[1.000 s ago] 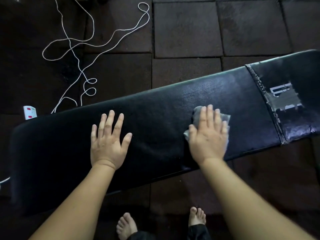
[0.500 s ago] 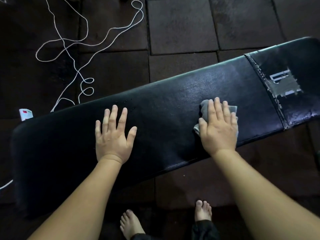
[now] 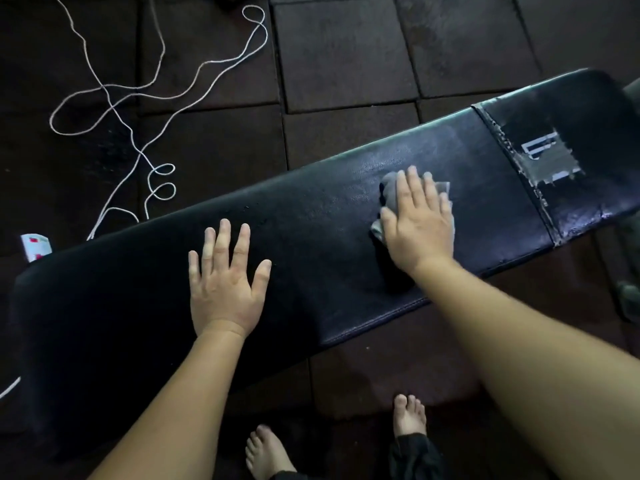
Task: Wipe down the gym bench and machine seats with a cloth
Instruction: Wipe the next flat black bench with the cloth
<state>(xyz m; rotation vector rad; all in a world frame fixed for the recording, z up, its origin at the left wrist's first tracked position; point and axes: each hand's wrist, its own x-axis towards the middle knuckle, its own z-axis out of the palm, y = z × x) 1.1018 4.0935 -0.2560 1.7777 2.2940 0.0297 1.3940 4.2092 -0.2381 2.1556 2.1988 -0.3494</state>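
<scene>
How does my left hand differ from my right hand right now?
The left hand lies on the bare bench with fingers spread; the right hand has its fingers close together. The left hand covers nothing, while the right hand presses a grey cloth. Both lie flat, palm down.

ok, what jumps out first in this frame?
Two flat hands on the black bench: left hand bare at mid-bench, right hand pressing a grey cloth further right. A torn patch marks the right end; white cord lies tangled on the floor behind.
</scene>
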